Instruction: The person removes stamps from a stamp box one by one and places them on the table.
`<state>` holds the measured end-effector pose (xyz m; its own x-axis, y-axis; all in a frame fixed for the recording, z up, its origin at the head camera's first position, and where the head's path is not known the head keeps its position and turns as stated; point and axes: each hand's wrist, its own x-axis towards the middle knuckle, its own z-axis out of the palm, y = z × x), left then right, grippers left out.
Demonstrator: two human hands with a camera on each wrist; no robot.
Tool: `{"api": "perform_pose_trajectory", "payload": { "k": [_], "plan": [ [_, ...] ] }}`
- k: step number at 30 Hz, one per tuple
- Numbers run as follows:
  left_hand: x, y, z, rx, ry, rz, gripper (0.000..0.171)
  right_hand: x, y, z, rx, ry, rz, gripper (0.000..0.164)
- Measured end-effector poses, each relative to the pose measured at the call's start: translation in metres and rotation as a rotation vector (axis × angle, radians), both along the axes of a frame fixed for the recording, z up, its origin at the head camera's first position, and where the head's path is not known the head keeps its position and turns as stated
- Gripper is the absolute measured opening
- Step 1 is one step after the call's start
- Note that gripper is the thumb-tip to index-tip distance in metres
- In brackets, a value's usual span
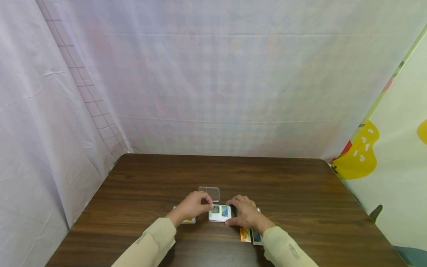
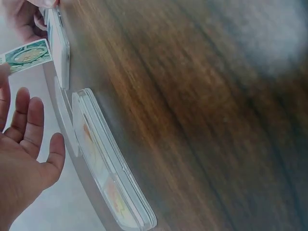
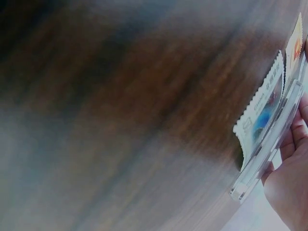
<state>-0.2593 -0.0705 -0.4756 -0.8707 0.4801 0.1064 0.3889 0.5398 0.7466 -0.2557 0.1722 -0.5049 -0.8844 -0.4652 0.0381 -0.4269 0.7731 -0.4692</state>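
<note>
Passage is left across the table (image 1: 280, 181) beyond the clear lid (image 1: 213, 193), and outward of the left sleeve (image 1: 151, 241) and right sleeve (image 1: 285, 246). The white case (image 1: 219, 218) is flanked by the left hand (image 1: 193, 204) and right hand (image 1: 245, 212); nearer right, the way is obstructed by the orange stamp (image 1: 245, 235).

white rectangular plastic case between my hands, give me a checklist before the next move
1. Case steadied: ok, the right hand grips its right side.
2. Green rectangular paper stamp held: ok, the left hand pinches it.
3. Green stamp flat: not ok, it is tilted to the case.
4. Right half filled: ok, a blue-green rectangular stamp lies there.
5. Clear rectangular plastic lid off: ok, it lies beyond the case.
</note>
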Motion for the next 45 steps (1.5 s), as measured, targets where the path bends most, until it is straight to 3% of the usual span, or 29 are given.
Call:
{"api": "perform_pose_trajectory", "payload": {
  "k": [13, 26, 33, 45],
  "plan": [
    [0.012, -0.004, 0.006, 0.032, -0.058, -0.011, 0.006, -0.001, 0.0, 0.0, 0.001, -0.007, 0.0, 0.062],
    [0.029, -0.005, 0.006, 0.028, -0.068, -0.034, 0.008, -0.001, 0.0, 0.0, -0.009, 0.006, 0.009, 0.061],
    [0.04, -0.003, 0.006, 0.013, -0.038, -0.065, 0.009, -0.001, 0.0, -0.001, -0.006, 0.005, 0.002, 0.061],
    [0.054, -0.003, 0.002, 0.015, -0.071, -0.089, 0.009, 0.0, 0.0, 0.0, -0.006, -0.001, 0.001, 0.062]
  ]
}}
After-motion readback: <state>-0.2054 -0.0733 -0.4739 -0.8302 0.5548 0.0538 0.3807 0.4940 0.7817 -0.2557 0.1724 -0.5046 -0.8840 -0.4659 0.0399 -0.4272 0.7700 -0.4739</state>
